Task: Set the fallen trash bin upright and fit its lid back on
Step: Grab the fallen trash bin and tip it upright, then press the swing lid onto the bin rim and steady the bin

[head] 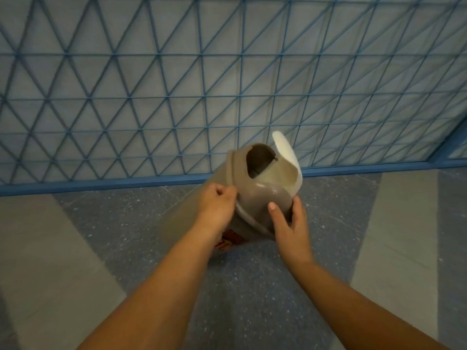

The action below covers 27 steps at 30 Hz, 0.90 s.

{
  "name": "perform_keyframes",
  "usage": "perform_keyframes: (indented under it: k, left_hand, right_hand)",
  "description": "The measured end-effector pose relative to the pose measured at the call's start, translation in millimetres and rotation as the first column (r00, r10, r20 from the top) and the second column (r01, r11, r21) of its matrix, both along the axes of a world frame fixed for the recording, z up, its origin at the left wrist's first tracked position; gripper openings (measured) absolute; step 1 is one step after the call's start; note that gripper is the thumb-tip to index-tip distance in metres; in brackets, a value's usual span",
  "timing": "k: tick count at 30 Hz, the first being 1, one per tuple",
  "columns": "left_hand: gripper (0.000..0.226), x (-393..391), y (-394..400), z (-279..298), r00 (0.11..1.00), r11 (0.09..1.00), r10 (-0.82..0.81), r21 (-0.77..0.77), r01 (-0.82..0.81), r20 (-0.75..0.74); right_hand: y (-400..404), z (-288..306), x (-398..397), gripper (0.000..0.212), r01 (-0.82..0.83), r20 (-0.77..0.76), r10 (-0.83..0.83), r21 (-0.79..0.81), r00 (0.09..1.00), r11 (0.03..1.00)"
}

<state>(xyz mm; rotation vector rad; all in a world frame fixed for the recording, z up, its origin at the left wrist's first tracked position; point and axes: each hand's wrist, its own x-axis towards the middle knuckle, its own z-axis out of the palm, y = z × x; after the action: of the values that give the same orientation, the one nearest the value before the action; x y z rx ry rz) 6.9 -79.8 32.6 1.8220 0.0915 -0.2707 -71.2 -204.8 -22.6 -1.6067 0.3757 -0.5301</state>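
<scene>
While both hands sit on the lid [255,195], most of the bin [184,213] under it is blurred and partly covered by the left forearm, so its body reads only as a tan smear running down-left; can't tell if it stands upright or leans. A red/orange label [228,239] low on the bin is half hidden behind the left wrist, text unreadable. Lid is taupe, domed, w/ a swing flap [286,155] tipped open, pale underside facing up-right. Through the flap hole the inside is dark; a dim shape shows in there but can't tell what it is, or if anything's in the bin.

Left hand [218,202]: fingers curled into a near fist at the lid's left rim, pinching or pressing the edge; exact grip hidden by knuckles. Right hand [290,223]: clasped on the lid's lower right, thumb [274,210] flat on the dome, the other fingers wrapped behind the rim, tips out of sight.

Whether the lid is fully seated can't be told; a pale rim line shows along its lower edge. Bin + lid are above the speckled grey floor [252,299], near a blue lattice fence [177,84] w/ blue base rail. Both forearms bare, cut off at frame bottom.
</scene>
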Motion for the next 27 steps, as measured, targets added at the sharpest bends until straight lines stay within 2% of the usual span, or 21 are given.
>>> perform_keyframes:
  k: [3,5,9,14,21,27]
  left_hand:
    - [0.021,3.1,34.5,12.7,0.99,0.977,0.085,-0.187,-0.106,-0.115]
    - [0.027,-1.4,55.3,12.0,0.977,0.95,0.08,-0.281,-0.134,-0.196]
    - [0.031,-13.0,89.1,-3.0,0.966,0.918,0.104,-0.351,-0.185,-0.237]
    - [0.023,-20.5,117.1,-26.9,0.951,0.881,0.194,-0.384,-0.276,-0.241]
    - [0.027,-26.9,142.7,-47.7,0.938,0.839,0.225,-0.438,-0.323,-0.262]
    - [0.028,-27.7,143.7,-57.5,0.939,0.827,0.228,-0.459,-0.326,-0.257]
  right_hand:
    - [13.6,26.5,8.1,0.059,-0.036,0.015,0.042,-0.279,0.999,0.96]
    - [25.2,37.6,14.7,0.069,-0.046,-0.001,0.051,-0.433,0.999,0.9]
    - [52.0,47.4,16.4,0.072,-0.114,-0.02,0.128,-0.612,0.992,0.782]
    - [77.2,44.6,8.5,0.071,-0.168,-0.023,0.223,-0.731,0.975,0.661]
    - [102.1,35.4,-3.8,0.077,-0.24,-0.081,0.312,-0.824,0.947,0.513]
    - [102.8,26.2,-7.5,0.078,-0.244,-0.093,0.312,-0.839,0.945,0.487]
